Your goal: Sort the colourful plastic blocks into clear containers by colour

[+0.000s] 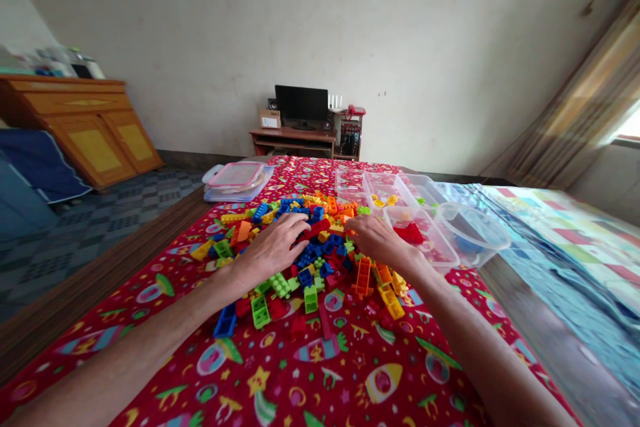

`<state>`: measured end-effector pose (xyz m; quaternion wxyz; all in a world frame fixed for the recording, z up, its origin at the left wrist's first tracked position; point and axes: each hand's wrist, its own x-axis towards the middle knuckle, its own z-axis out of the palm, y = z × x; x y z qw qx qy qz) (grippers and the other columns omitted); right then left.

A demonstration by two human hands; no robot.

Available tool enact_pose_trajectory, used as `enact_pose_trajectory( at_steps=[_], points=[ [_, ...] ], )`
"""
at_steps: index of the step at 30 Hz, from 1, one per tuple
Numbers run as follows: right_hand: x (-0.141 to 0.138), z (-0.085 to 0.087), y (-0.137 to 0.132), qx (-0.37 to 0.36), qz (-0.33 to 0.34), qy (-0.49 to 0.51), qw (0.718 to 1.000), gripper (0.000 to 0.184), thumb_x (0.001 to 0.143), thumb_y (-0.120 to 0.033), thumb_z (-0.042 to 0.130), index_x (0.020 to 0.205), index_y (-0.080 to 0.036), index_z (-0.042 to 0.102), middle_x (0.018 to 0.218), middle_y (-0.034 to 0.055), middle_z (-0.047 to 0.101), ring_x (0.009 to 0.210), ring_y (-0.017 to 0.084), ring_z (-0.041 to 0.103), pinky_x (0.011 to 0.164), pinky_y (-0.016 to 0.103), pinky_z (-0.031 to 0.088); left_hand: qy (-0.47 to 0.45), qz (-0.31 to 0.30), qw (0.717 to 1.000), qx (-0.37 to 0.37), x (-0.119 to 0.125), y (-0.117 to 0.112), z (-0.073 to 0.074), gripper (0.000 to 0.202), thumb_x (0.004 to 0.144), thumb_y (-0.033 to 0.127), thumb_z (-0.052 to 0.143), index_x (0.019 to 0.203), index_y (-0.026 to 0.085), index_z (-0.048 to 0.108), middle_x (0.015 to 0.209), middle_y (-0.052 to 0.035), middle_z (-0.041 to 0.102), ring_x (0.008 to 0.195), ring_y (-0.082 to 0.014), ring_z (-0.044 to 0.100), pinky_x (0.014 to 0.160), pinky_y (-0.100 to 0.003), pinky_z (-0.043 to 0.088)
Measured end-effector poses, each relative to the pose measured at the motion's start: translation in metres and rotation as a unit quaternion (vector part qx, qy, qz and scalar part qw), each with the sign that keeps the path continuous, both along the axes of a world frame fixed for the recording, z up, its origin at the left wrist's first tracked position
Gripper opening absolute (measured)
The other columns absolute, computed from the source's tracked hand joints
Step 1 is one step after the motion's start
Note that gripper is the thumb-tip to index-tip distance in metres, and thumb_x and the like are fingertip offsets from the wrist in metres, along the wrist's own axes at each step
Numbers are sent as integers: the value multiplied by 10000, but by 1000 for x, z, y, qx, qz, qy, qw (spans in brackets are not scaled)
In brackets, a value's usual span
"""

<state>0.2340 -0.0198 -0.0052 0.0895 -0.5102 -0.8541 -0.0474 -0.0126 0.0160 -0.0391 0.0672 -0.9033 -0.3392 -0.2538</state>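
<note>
A spread-out pile of toy building bricks (310, 253) in blue, green, red, yellow and orange covers the middle of the table. My left hand (277, 240) reaches into the pile from the left. Its thumb and fingers are closed around one end of a long red toy brick (319, 228). Across from it, my right hand (373, 235) is over the right side of the pile, with fingers bent down among the bricks. Whatever its fingertips hold, if anything, is hidden. An orange brick (363, 275) lies just below that hand.
Clear plastic boxes stand on the right; one holds red bricks (411, 233), another yellow bricks (384, 201). Beside them is a clear tub (493, 240) with blue pieces. Stacked lids (237, 177) lie back left. A patterned red cloth (310, 387) covers the table. Right is a bed (565, 267).
</note>
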Motion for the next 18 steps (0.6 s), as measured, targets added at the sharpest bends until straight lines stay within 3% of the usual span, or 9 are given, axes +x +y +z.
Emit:
enact_pose_trajectory(
  at_steps=[5,9,12,14,18],
  points=[
    [-5,11,1,-3,-39,100,994,210,905,-162,452,980,-160,648,856,85,701,763,162,624,659,249,395,8,-42,999,-17,6,-7,2,266,925,243,443,1099,159,627,1237,-117,582,1182,-244,518,1021,-420,445],
    [-3,7,5,6,-25,234,972,247,880,-179,507,1087,-161,641,916,90,723,825,169,658,696,246,433,33,-118,992,-38,23,-40,10,370,944,248,444,1307,227,509,1396,-72,490,1317,-217,406,1100,-411,369],
    [-4,3,8,-5,-23,280,960,285,856,-147,519,1104,-158,658,921,98,734,833,179,676,718,257,461,81,-183,979,-39,38,-69,10,466,930,267,485,1391,278,411,1474,-34,407,1380,-216,314,1143,-418,300],
    [-5,1,9,-9,-23,285,958,277,846,-140,528,1077,-164,680,927,96,737,847,183,680,734,264,473,119,-206,971,-33,45,-81,3,436,917,272,516,1349,297,460,1500,-12,368,1402,-225,271,1163,-440,251],
    [-7,-1,11,-13,-32,283,959,267,845,-164,542,1063,-188,693,905,64,741,799,164,682,723,257,487,148,-174,973,-28,49,-82,-14,209,925,278,506,1095,230,619,1481,-3,397,1400,-227,274,1167,-435,245]
  ],
)
